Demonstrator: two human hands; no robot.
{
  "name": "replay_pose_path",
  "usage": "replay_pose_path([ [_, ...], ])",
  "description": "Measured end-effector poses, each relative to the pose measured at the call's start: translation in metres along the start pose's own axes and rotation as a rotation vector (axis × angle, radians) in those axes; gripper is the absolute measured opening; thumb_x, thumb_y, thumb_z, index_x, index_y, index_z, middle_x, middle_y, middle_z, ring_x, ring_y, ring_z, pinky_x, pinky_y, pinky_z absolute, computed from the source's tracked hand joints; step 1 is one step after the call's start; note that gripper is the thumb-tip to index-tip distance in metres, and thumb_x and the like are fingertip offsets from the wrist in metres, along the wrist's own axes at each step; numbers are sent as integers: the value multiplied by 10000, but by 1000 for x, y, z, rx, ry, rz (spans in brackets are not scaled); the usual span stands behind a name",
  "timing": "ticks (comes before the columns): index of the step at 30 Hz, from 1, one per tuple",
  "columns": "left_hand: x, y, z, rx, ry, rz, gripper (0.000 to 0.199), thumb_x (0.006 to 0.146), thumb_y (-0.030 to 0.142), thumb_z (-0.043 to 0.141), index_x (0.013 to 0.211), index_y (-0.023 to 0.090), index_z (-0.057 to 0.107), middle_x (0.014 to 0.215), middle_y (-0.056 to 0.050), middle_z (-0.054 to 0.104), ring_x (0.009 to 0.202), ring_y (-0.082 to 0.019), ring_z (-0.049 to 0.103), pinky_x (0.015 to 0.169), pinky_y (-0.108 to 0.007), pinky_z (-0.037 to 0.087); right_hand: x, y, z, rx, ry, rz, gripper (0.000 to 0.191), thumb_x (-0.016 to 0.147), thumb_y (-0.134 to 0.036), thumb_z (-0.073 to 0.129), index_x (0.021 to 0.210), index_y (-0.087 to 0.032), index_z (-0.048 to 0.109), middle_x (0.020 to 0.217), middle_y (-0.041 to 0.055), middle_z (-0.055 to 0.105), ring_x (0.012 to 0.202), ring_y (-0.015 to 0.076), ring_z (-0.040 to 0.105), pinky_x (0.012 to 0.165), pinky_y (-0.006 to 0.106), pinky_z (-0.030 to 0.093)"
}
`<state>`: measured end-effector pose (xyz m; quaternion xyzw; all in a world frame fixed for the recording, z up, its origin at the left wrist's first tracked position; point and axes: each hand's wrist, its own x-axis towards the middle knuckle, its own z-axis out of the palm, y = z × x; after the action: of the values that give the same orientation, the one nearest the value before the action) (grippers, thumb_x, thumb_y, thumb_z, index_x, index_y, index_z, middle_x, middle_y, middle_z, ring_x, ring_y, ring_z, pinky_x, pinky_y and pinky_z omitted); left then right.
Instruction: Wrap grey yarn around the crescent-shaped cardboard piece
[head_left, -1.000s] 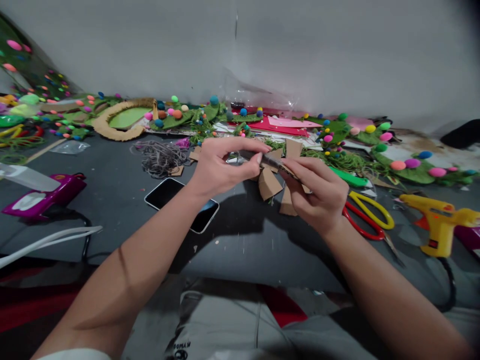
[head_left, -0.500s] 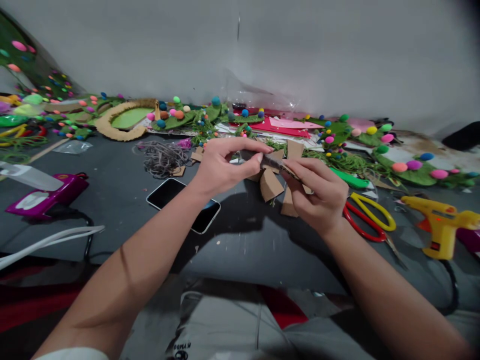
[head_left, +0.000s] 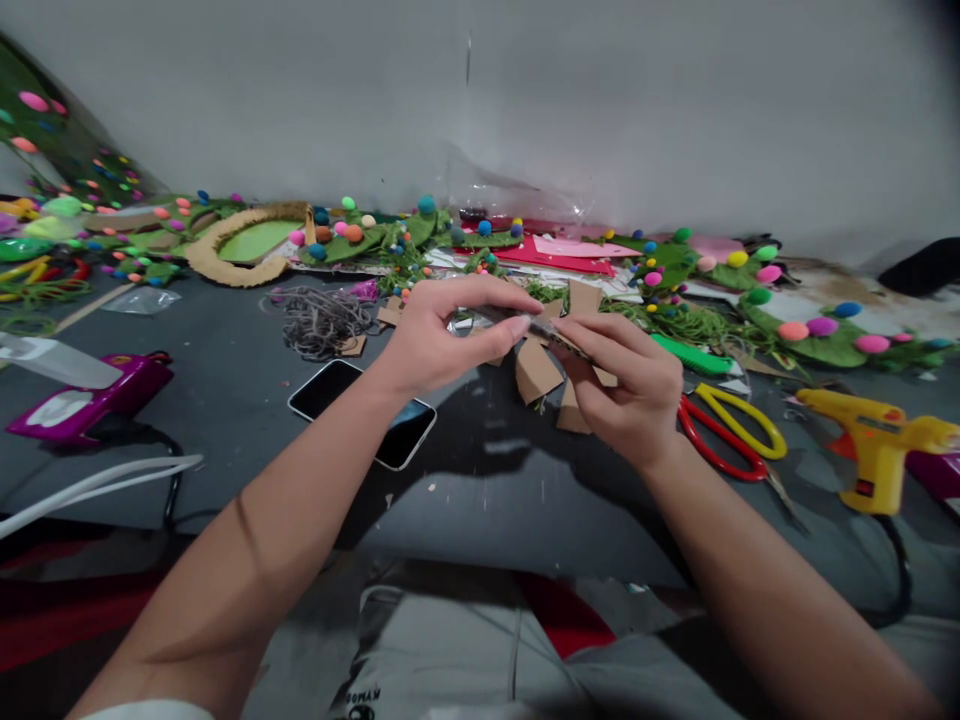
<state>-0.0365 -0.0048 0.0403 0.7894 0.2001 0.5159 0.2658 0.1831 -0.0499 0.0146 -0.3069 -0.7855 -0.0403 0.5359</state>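
Note:
Between my two hands, above the table, is a thin cardboard piece (head_left: 568, 343) with a grey covering that looks like yarn; my fingers hide much of it. The thumb and fingers of my left hand (head_left: 442, 335) pinch its left end. On its right end, my right hand (head_left: 626, 385) is closed, with the fingers on top. Bare brown cardboard pieces (head_left: 537, 372) lie on the table just under and behind it. To the left of them is a tangled heap of grey yarn (head_left: 321, 322).
A phone (head_left: 401, 432) lies under my left forearm. Red-and-yellow-handled scissors (head_left: 726, 440) and a yellow glue gun (head_left: 877, 440) are at the right, a purple glue gun (head_left: 90, 400) at the left. Green felt pieces with coloured pompoms (head_left: 814, 335) line the wall.
My right hand has shifted slightly left, and the held piece now shows less of its grey face. My left hand keeps its pinch. The whole view has moved a little.

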Motion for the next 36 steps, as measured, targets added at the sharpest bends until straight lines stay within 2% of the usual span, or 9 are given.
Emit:
replay_pose_path([
  [8,-1,-1,0,-53,10,-12,188,846,203,738,1008,248,822,986,-40,808,925,-194,751,832,-315,622,1,-5,0,-23,19,-43,422,856,-37,628,1202,-244,749,1086,99,760,964,220,738,823,350,618],
  [13,-2,-3,-1,-63,9,-27,195,840,216,747,1010,264,828,995,-34,813,933,-199,760,845,-322,635,0,-5,0,-45,11,-41,409,866,-54,625,1201,-254,747,1088,98,764,958,231,739,804,364,624],
  [26,-2,-8,-6,-84,-1,-14,219,864,230,736,1049,300,828,1010,-23,816,971,-216,764,840,-342,644,-1,-7,-1,-32,19,-30,445,857,-41,622,1220,-265,747,1097,89,759,987,227,740,846,358,621],
  [32,-1,-4,-9,-105,-69,-23,216,884,339,744,1080,290,819,1069,-48,806,1034,-244,749,867,-370,633,0,-6,1,1,4,-7,430,863,-38,614,1199,-267,753,1094,80,757,989,216,737,848,348,619],
  [36,-1,-2,-2,-70,-38,-50,236,801,380,839,1007,266,820,997,-53,806,932,-218,755,816,-332,625,0,-6,1,-15,-14,-8,440,863,-40,618,1215,-272,742,1101,79,757,995,216,733,851,350,618],
])
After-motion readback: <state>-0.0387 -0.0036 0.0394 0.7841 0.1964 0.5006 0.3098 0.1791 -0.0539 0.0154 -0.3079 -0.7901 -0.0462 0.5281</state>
